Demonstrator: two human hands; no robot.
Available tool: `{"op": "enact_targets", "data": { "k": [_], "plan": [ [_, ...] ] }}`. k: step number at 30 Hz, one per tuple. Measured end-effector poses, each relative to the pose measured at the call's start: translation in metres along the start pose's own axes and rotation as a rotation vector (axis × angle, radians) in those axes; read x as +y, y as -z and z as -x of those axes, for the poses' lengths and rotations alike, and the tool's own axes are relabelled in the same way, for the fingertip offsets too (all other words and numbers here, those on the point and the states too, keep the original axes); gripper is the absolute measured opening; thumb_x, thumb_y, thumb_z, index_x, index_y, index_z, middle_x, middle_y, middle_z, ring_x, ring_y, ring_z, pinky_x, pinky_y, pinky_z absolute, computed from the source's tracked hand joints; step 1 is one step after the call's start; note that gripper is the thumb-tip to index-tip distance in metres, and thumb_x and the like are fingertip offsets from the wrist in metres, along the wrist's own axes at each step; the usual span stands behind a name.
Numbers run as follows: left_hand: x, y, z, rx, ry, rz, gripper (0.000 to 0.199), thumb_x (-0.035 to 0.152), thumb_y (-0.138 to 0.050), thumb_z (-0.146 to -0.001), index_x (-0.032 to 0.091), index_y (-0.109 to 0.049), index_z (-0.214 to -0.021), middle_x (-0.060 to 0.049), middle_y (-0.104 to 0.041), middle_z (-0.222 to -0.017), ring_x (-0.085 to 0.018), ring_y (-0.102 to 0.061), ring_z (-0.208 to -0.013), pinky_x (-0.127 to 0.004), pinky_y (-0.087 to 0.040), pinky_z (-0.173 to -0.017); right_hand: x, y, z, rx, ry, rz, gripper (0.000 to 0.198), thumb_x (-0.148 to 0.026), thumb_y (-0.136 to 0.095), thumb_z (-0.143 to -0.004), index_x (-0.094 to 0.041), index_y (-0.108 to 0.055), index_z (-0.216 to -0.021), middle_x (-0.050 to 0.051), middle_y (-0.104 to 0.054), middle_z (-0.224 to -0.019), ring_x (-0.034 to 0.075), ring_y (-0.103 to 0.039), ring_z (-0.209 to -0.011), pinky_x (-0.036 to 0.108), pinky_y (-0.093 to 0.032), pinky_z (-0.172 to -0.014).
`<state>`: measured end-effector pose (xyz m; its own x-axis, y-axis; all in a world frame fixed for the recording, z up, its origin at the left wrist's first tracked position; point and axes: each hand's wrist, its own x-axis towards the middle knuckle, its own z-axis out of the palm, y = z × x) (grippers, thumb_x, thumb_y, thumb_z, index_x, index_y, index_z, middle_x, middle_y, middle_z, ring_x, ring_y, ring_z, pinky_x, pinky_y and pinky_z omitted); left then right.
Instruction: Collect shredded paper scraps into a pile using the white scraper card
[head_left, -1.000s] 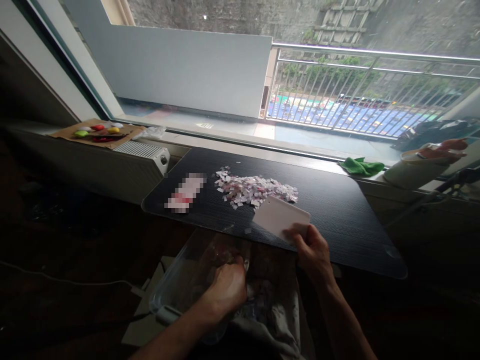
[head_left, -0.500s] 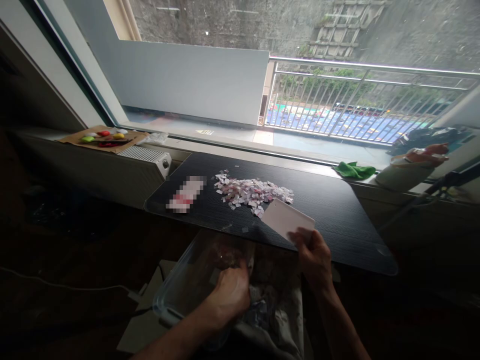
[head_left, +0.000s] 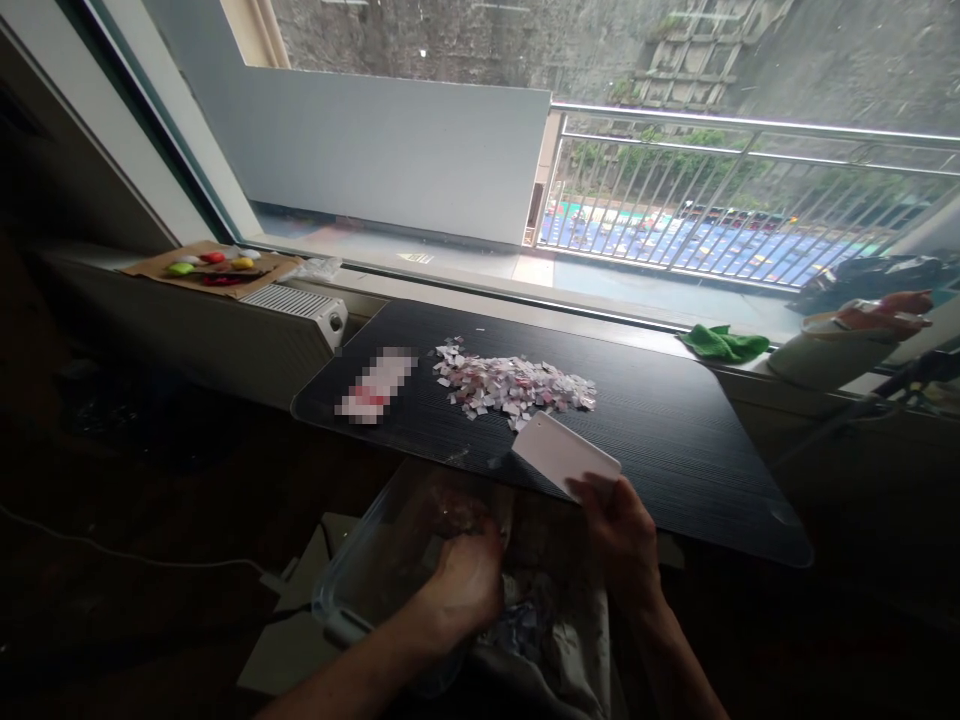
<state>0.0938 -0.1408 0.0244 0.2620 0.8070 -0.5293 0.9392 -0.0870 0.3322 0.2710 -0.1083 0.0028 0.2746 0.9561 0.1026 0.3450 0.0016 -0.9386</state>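
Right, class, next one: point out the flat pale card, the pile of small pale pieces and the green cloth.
Flat pale card [head_left: 564, 452]: head view, middle of its broad face.
Pile of small pale pieces [head_left: 516, 384]: head view, middle of the heap.
Green cloth [head_left: 724, 345]: head view, its crumpled middle.

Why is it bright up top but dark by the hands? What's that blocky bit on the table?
Head view: daylight through the window glares up top; head view: the left hand and right hand sit in dimmer light, the floor nearly black; head view: square blocks hide a pale-and-red thing on the black table, so I can't tell what it is.
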Motion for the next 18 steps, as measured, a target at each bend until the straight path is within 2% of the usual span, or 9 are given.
{"op": "enact_targets", "data": {
  "k": [3,7,13,18],
  "plan": [
    [0.000,-0.001,-0.002,0.001,-0.026,-0.001,0.068,0.013,-0.048,-0.066,-0.002,-0.029,-0.130,-0.020,-0.065,-0.095,-0.033,-0.061,-0.090,-0.040,-0.047,-0.075,-0.002,-0.003,0.008,-0.062,0.003,0.030,0.027,-0.041,-0.057,-0.075,-0.020,-0.058,-0.091,0.005,-0.068,-0.084,0.019,-0.062,-0.076,0.031,-0.049,-0.070],
    [0.002,-0.001,-0.002,-0.062,0.001,-0.037,0.066,0.010,-0.043,-0.070,-0.002,-0.026,-0.132,-0.023,-0.061,-0.106,-0.032,-0.059,-0.095,-0.039,-0.046,-0.077,-0.011,-0.012,0.017,-0.135,0.048,0.047,0.022,-0.039,-0.056,-0.076,-0.020,-0.059,-0.089,0.004,-0.069,-0.081,0.018,-0.063,-0.073,0.028,-0.049,-0.067],
    [0.002,0.002,0.000,-0.027,0.012,0.004,0.064,0.015,-0.048,-0.069,0.002,-0.031,-0.129,-0.019,-0.065,-0.097,-0.031,-0.061,-0.092,-0.037,-0.046,-0.077,-0.010,-0.006,0.008,0.002,0.083,0.111,0.026,-0.041,-0.056,-0.076,-0.019,-0.059,-0.089,0.004,-0.069,-0.080,0.018,-0.063,-0.070,0.028,-0.049,-0.064],
    [0.000,-0.001,-0.005,-0.056,0.039,-0.017,0.067,0.015,-0.047,-0.070,0.000,-0.027,-0.132,-0.022,-0.061,-0.106,-0.033,-0.058,-0.097,-0.039,-0.046,-0.078,-0.018,-0.011,0.019,-0.149,0.200,0.183,0.017,-0.034,-0.052,-0.079,-0.023,-0.059,-0.089,0.001,-0.068,-0.077,0.016,-0.063,-0.066,0.025,-0.049,-0.062]
  ]
}}
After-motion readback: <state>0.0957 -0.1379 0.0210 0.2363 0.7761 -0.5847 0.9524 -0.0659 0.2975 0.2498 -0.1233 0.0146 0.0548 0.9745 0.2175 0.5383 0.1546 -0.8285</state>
